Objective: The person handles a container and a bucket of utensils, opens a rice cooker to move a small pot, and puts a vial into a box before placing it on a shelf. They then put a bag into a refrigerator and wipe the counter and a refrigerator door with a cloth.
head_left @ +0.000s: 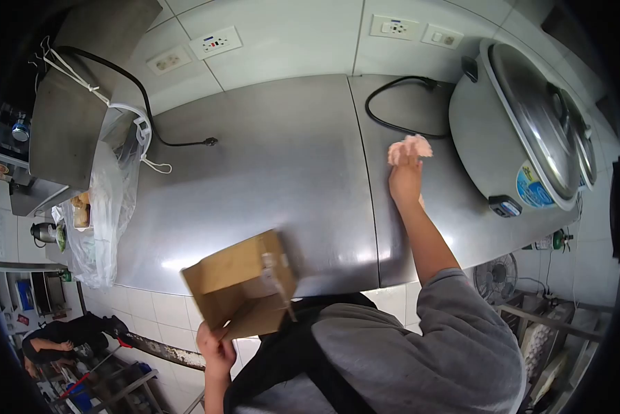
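My right hand point(406, 181) presses a crumpled pink cloth point(412, 148) onto the steel counter point(268, 159), right of the seam and close to the large rice cooker. The fingers are closed over the cloth. At the counter's front edge, my left hand point(215, 347) grips the lower edge of an open cardboard box point(234, 265). The box is tilted, its opening turned toward me, and the inside that shows is bare cardboard. A strip of clear tape hangs from its right side.
A big rice cooker point(486, 131) with a metal lid stands at the right, its black cord point(386, 114) looped behind. At the left are a plastic bag point(103, 214) and a power plug point(211, 142). Another person point(65, 341) is at the lower left, near a fan-free rack.
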Motion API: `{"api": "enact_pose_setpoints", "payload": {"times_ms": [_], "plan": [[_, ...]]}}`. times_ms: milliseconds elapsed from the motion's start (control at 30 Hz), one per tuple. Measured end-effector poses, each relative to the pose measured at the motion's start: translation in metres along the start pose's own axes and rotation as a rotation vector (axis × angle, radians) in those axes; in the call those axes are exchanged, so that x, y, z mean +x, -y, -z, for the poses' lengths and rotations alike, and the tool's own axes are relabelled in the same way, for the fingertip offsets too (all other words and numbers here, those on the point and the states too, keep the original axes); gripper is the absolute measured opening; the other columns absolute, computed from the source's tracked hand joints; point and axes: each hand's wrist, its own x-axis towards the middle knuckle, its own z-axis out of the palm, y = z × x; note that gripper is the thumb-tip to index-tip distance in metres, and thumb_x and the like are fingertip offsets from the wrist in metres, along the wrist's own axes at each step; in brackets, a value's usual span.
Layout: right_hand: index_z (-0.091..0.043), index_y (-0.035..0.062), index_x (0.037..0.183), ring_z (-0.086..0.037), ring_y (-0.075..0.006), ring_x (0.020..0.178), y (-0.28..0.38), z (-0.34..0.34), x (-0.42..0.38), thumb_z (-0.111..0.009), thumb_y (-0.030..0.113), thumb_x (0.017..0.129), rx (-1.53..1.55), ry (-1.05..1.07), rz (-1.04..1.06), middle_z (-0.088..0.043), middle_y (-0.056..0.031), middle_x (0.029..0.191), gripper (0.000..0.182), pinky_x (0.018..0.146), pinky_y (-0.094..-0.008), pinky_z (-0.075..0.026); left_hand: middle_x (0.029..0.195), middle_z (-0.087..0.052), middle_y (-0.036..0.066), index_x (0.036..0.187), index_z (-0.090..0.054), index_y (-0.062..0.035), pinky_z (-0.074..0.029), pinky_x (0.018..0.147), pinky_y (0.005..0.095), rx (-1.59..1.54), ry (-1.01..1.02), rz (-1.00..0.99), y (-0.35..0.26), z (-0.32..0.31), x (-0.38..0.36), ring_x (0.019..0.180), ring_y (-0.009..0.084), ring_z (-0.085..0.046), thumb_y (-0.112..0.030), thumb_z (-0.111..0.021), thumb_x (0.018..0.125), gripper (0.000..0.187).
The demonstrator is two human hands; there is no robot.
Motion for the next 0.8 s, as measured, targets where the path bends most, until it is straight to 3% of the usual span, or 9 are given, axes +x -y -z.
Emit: {"api": "enact_pose_setpoints", "payload": {"times_ms": [167,233,400,467,533,600,667,733,800], "plan": [[-0.037,-0.0007,0.140,-0.031,-0.0417,0.134,-0.015,-0.037,0.097,-0.047,0.019,0.091,-0.122,-0.062,0.139,-0.032,-0.0258,0.146,0.054,0.110,-0.0496,-0.025,0.088,-0.058,0.017,0.090,-0.055,-0.0010,-0.045,0.068,0.0365,0.037,-0.207,0.471,0.018,0.009,-0.073,0.077,0.0325,-0.057,-0.001,-0.057,0.087,0.004],[-0.028,-0.0052,0.143,-0.025,-0.0406,0.138,-0.006,-0.045,0.132,-0.045,0.028,0.092,-0.170,-0.035,-0.104,-0.026,-0.0255,0.150,0.063,0.111,-0.0498,-0.020,0.091,-0.055,0.009,0.101,-0.052,0.0015,-0.043,0.075,0.0267,0.150,-0.143,0.422,0.002,0.017,-0.067,0.083,0.0156,-0.053,0.005,-0.048,0.091,0.012],[-0.019,-0.0095,0.145,-0.021,-0.0399,0.141,0.011,-0.085,0.225,-0.040,0.031,0.094,-0.067,-0.007,-0.393,-0.021,-0.0264,0.152,0.068,0.113,-0.0483,-0.015,0.091,-0.056,0.010,0.101,-0.052,0.0013,-0.043,0.075,0.0266,0.176,-0.169,0.506,-0.018,0.019,-0.087,0.083,0.0156,-0.053,0.005,-0.050,0.091,0.011],[-0.020,-0.0091,0.144,-0.028,-0.0386,0.138,0.032,-0.087,0.241,-0.039,0.028,0.094,-0.421,0.305,-0.196,-0.031,-0.0284,0.146,0.065,0.112,-0.0473,-0.016,0.089,-0.056,0.010,0.101,-0.052,0.0006,-0.043,0.074,0.0264,0.231,-0.141,0.513,-0.022,0.018,-0.091,0.081,0.0162,-0.054,0.003,-0.051,0.092,0.009],[-0.041,-0.0021,0.135,-0.050,-0.0399,0.118,0.041,-0.118,0.235,-0.033,0.025,0.096,-0.536,0.166,0.303,-0.058,-0.0242,0.122,0.048,0.105,-0.0482,-0.031,0.087,-0.055,0.012,0.097,-0.053,0.0002,-0.043,0.069,0.0291,0.186,-0.189,0.547,-0.020,0.015,-0.094,0.076,0.0215,-0.053,0.003,-0.053,0.089,0.008],[-0.046,0.0024,0.132,-0.051,-0.0373,0.118,0.075,-0.095,0.178,-0.038,0.016,0.093,0.216,0.136,0.225,-0.056,-0.0244,0.122,0.041,0.099,-0.0465,-0.039,0.084,-0.054,0.014,0.093,-0.054,-0.0003,-0.042,0.064,0.0318,0.133,-0.233,0.584,-0.021,0.016,-0.096,0.072,0.0269,-0.053,0.003,-0.055,0.086,0.007],[-0.052,0.0072,0.126,-0.048,-0.0415,0.118,0.080,-0.050,0.118,-0.041,0.010,0.089,0.487,0.418,0.360,-0.053,-0.0212,0.126,0.038,0.098,-0.0467,-0.040,0.085,-0.054,0.015,0.093,-0.055,-0.0001,-0.043,0.065,0.0316,0.173,-0.218,0.586,-0.021,0.020,-0.088,0.073,0.0266,-0.054,0.005,-0.054,0.086,0.008],[-0.049,0.0130,0.132,-0.049,-0.0408,0.117,0.066,-0.011,0.076,-0.043,0.008,0.090,0.576,0.272,0.751,-0.054,-0.0209,0.125,0.043,0.097,-0.0465,-0.041,0.086,-0.056,0.012,0.097,-0.054,0.0006,-0.043,0.067,0.0290,0.191,-0.217,0.568,-0.011,0.027,-0.097,0.075,0.0213,-0.054,0.002,-0.053,0.090,0.007],[-0.047,0.0122,0.135,-0.049,-0.0393,0.119,0.007,-0.011,0.063,-0.044,0.008,0.091,0.262,0.357,0.654,-0.050,-0.0193,0.132,0.044,0.100,-0.0440,-0.040,0.088,-0.058,0.010,0.101,-0.053,0.0016,-0.043,0.070,0.0263,0.226,-0.236,0.542,-0.012,0.031,-0.105,0.078,0.0162,-0.055,-0.001,-0.051,0.094,0.008]]}}
